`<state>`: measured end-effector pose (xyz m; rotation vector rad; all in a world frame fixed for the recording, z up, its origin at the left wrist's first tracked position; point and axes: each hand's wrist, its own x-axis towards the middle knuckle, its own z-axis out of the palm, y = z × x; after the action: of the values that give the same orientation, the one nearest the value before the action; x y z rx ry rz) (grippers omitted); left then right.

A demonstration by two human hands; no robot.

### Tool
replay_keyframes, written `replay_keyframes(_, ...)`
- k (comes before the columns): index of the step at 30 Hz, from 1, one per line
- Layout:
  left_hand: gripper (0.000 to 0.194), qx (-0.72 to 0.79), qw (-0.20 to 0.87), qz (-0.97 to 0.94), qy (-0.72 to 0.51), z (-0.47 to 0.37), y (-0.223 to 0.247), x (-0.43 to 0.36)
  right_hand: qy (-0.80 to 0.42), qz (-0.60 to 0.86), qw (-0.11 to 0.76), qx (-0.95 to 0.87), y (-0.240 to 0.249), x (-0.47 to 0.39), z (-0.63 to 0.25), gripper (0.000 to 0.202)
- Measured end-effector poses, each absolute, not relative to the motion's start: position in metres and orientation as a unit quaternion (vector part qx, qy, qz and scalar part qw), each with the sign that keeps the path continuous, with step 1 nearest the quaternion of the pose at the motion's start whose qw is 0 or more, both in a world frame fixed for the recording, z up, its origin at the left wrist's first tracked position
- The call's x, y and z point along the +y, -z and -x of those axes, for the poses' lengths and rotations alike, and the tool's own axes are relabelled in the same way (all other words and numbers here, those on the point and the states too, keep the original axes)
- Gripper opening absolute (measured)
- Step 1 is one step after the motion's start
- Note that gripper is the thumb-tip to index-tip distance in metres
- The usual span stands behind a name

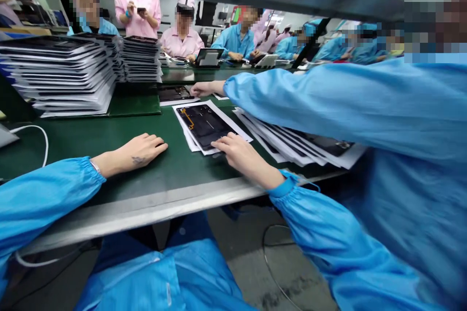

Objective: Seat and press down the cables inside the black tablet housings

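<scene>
My left hand rests palm down on the green table, its fingers together and slightly bent, with nothing visible in it. My right hand reaches the near corner of a black panel, its fingertips on or just over the panel's edge. Whether those fingers grip it I cannot tell. The panel has an orange strip at its left and lies on white sheets near the table's front. To the right, a fanned stack of dark panels between white sheets lies partly beneath a co-worker's sleeve.
A co-worker's arm crosses from the right, its hand by another panel. Tall stacks of panels and sheets stand at the back left. A white cable lies left. Several people sit beyond.
</scene>
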<state>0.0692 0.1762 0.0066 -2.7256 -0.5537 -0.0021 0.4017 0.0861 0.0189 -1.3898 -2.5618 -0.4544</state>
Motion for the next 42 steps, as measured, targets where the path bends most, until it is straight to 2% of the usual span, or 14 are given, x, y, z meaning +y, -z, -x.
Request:
replay_keyframes(2,0.038,-0.205,0.175,0.963,0.007,-0.07,-0.004,0.175,0.15,0.454,0.069,-0.876,-0.018,0.093,-0.406,0.048)
replay_keyframes(7,0.042,-0.224,0.162,0.961,0.014,-0.068,-0.001,0.172,0.166,0.433,0.03,-0.886,-0.014,0.095,-0.403,0.032)
replay_keyframes(17,0.04,-0.245,0.066,0.967,0.03,-0.076,-0.01,0.171,0.187,0.399,0.045,-0.896,-0.023,0.106,-0.403,0.037)
replay_keyframes(21,0.034,-0.268,-0.028,0.96,0.075,-0.081,-0.008,0.175,0.181,0.409,0.096,-0.889,-0.029,0.108,-0.402,0.037)
replay_keyframes(25,0.029,-0.32,-0.167,0.92,0.151,-0.086,-0.007,0.176,0.179,0.442,0.181,-0.86,-0.036,0.114,-0.397,0.039)
replay_keyframes(30,0.057,-0.362,-0.395,0.813,0.228,-0.105,-0.014,0.177,0.182,0.441,0.247,-0.843,-0.041,0.115,-0.37,0.037)
replay_keyframes(32,0.06,-0.359,-0.463,0.772,0.248,-0.117,-0.019,0.178,0.185,0.422,0.25,-0.852,-0.04,0.11,-0.351,0.035)
replay_keyframes(38,0.033,-0.394,-0.538,0.678,0.311,-0.12,-0.032,0.152,0.153,0.363,0.265,-0.88,-0.031,0.062,-0.307,0.024)
replay_keyframes(40,0.035,-0.413,-0.541,0.653,0.333,-0.096,-0.035,0.127,0.102,0.358,0.32,-0.871,-0.033,0.037,-0.308,0.026)
replay_keyframes(42,0.043,-0.44,-0.54,0.628,0.347,-0.067,-0.038,0.099,0.003,0.35,0.429,-0.833,-0.037,0.012,-0.313,0.037)
